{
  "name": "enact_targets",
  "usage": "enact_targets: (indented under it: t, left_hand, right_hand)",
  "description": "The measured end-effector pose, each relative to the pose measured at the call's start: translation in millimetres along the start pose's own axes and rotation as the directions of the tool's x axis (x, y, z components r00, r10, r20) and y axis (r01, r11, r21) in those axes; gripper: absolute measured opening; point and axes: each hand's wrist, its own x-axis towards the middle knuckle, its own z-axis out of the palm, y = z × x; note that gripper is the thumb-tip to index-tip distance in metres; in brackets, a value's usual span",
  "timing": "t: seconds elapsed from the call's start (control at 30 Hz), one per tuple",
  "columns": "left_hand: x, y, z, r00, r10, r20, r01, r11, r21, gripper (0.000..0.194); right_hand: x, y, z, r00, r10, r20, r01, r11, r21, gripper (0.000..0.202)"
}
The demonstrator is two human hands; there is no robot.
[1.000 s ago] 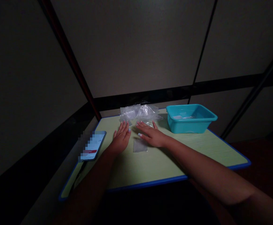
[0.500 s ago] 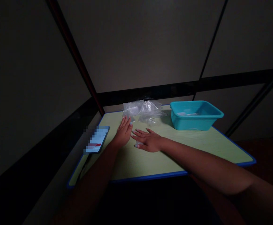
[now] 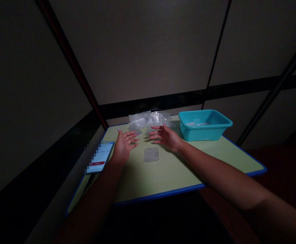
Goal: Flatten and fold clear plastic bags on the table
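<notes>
At the centre of the green table [image 3: 178, 169], a small flat clear bag [image 3: 151, 154] is now lying uncovered. Half a second ago the right hand [image 3: 167, 137] was pressing flat on top of it with the left hand [image 3: 124, 145] resting palm-down beside it; both hands are now lifting off the surface and turning inward, so the pressing stroke looks finished and the bag is lying smooth and free of either hand.

The left hand is hovering at about ten o'clock from the bag, palm turning toward the right, fingers spread and loosely curled, gripping nothing. The right hand is floating at about one o'clock from the bag, palm facing left, fingers extended and slightly fanned, also empty. The two hands are facing each other with a gap between the fingertips, neither one touching the bag or the table. Both forearms are reaching in from the near edge, the right one crossing the table at a long diagonal.

At twelve o'clock from the bag, a crumpled heap of clear plastic bags [image 3: 149, 119] is sitting near the far edge, just beyond the fingertips. At two o'clock a teal tub [image 3: 204, 124] is standing with something pale inside. At nine o'clock a phone [image 3: 100, 157] is lying at the table's left edge, screen lit.
</notes>
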Motion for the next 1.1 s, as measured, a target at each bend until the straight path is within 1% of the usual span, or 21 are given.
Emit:
enact_targets:
  t: [0.03,0.1,0.2,0.27,0.3,0.43,0.53,0.63,0.77,0.93,1.0,1.03,1.1]
  left_hand:
    - [-1,4,-0.9,0.998,-0.06,0.022,0.062,0.991,-0.115,0.065]
    - [-2,9,-3.0,0.989,-0.13,0.074,0.146,0.949,-0.279,0.063]
    - [-5,13,-4.8,0.968,-0.151,0.202,0.22,0.896,-0.385,0.055]
    - [-7,14,-4.9,0.956,-0.132,0.262,0.237,0.874,-0.424,0.05]
    - [-7,15,-4.6,0.957,-0.116,0.267,0.229,0.865,-0.446,0.049]
    - [-8,17,-2.6,0.971,-0.063,0.23,0.175,0.844,-0.507,0.049]
    - [-8,17,-1.6,0.968,-0.057,0.245,0.176,0.849,-0.498,0.05]
    - [-8,16,-1.4,0.963,-0.06,0.262,0.183,0.859,-0.478,0.051]
    - [-8,15,-1.7,0.963,-0.064,0.261,0.183,0.867,-0.463,0.052]
    - [-9,16,-1.3,0.958,-0.096,0.27,0.211,0.873,-0.44,0.053]
    - [-10,16,-0.3,0.933,-0.135,0.333,0.265,0.884,-0.386,0.052]
    - [-12,15,0.6,0.908,-0.164,0.386,0.303,0.893,-0.333,0.052]
    - [-14,11,3.2,0.839,-0.224,0.496,0.357,0.914,-0.192,0.051]
  right_hand:
    - [-1,0,2,0.999,0.029,0.032,-0.031,0.998,0.063,0.049]
    - [-2,-2,3,0.994,0.061,0.086,-0.074,0.986,0.149,0.05]
    - [-3,-5,1,0.989,0.09,0.117,-0.115,0.967,0.225,0.049]
    - [-4,-7,-2,0.988,0.094,0.122,-0.123,0.958,0.261,0.05]
    - [-4,-8,-4,0.988,0.093,0.127,-0.125,0.954,0.271,0.051]
    - [-3,-6,-7,0.977,0.116,0.181,-0.16,0.955,0.248,0.063]
    - [-3,-4,-6,0.961,0.154,0.231,-0.204,0.956,0.209,0.068]
    - [-3,-4,-6,0.952,0.168,0.255,-0.221,0.955,0.196,0.068]
    - [-4,-6,-5,0.954,0.167,0.25,-0.222,0.952,0.211,0.07]
    - [-7,-3,3,0.953,0.184,0.241,-0.237,0.947,0.215,0.067]
    - [-7,0,6,0.951,0.216,0.219,-0.26,0.946,0.195,0.066]
    - [-7,1,7,0.95,0.237,0.205,-0.275,0.944,0.184,0.066]
    - [-6,3,9,0.943,0.278,0.184,-0.309,0.936,0.168,0.066]
